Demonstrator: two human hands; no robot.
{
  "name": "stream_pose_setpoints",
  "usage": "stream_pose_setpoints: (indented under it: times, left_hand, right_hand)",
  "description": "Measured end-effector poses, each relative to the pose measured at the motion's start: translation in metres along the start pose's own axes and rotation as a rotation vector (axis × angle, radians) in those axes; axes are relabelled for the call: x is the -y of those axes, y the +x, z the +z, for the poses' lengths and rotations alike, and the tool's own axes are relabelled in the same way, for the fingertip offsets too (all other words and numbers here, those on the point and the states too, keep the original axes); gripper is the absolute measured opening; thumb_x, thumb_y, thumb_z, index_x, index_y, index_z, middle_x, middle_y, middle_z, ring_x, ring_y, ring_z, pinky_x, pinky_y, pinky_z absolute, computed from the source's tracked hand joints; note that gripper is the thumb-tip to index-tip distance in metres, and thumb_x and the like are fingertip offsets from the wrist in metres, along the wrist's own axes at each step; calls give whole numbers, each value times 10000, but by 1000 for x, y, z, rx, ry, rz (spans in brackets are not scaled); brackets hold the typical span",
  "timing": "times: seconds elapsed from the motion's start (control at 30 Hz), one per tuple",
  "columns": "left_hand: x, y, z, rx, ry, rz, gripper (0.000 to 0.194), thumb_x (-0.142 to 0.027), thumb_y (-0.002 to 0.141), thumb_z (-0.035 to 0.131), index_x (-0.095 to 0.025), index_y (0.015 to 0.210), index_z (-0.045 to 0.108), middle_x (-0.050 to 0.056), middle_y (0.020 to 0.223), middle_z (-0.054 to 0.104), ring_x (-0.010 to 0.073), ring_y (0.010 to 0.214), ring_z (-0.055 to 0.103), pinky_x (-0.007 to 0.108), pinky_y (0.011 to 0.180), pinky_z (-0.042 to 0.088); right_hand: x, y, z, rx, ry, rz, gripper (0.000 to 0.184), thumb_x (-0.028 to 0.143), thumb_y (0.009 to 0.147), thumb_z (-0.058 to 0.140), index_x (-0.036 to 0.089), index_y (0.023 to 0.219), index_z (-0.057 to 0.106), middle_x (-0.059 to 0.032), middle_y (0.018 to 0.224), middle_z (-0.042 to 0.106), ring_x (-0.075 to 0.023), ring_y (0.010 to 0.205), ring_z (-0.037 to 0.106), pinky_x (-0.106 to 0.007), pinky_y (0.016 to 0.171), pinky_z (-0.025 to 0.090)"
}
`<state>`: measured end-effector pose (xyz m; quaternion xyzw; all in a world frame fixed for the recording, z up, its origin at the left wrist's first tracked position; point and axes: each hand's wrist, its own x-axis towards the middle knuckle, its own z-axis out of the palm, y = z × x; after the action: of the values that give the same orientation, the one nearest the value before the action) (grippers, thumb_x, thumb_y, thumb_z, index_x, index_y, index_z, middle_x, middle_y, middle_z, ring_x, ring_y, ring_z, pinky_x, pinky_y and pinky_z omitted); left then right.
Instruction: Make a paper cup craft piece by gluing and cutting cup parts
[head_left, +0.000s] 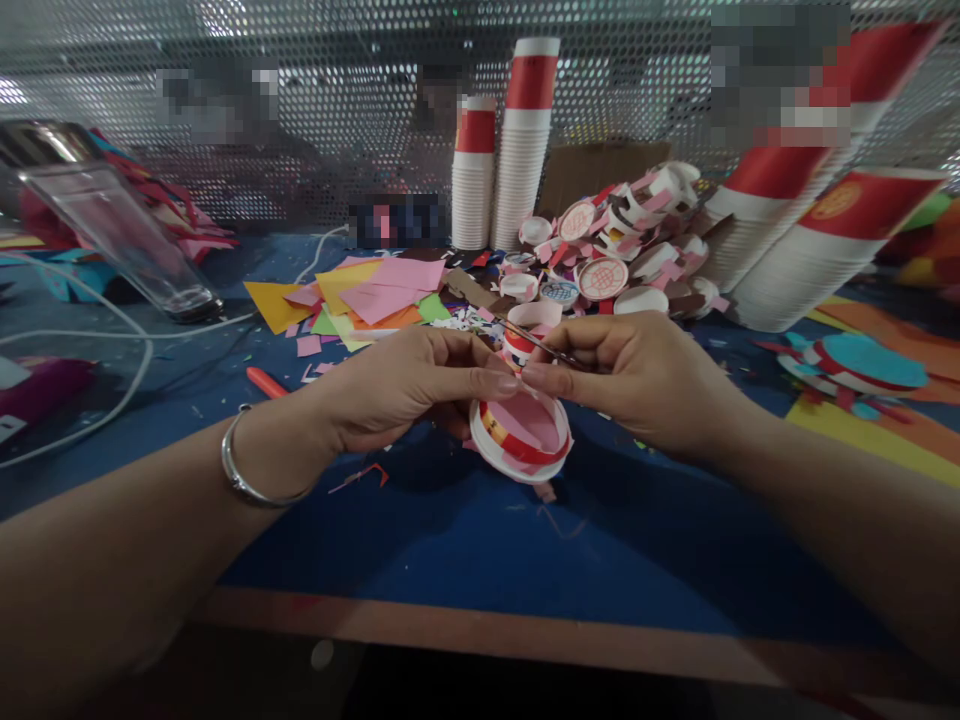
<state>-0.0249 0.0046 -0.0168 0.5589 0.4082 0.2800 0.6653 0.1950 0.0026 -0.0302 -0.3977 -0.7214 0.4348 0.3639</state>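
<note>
Above the middle of the blue table, my left hand (442,385) pinches the edge of a round paper-cup piece (523,470), which has a white rim, a red and yellow band and a pink inside. Opposite it, my right hand (630,375) is closed around a pair of thin dark metal tweezers (540,343) pointing to the left. The right thumb and fingertip also meet the upper edge of the cup piece, close to my left thumb. Just behind the hands stands a small red and white cut cup (517,345). Fingers hide part of the joint between them.
Coloured paper (394,285) and scraps lie behind my left hand, with a red pen-like stick (265,382) nearby. A heap of cut cup pieces (604,278) and tall cup stacks (525,150) stand at the back. A glass bottle (120,220) leans at left; a white cable (142,375) crosses there.
</note>
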Motion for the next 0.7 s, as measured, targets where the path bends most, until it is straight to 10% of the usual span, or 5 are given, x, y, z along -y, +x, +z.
stream_pose_setpoints:
  times: [0.7]
  left_hand:
    - [-1,0,5,26,55,22,226,-369,824,853,-156,860,786,23,787,745,76,585,647,152,518,521]
  right_hand:
    - [2,-1,1,6,-85,-22,360,522,744,856,227,697,656,-11,655,642,-167,604,564,-290,518,412]
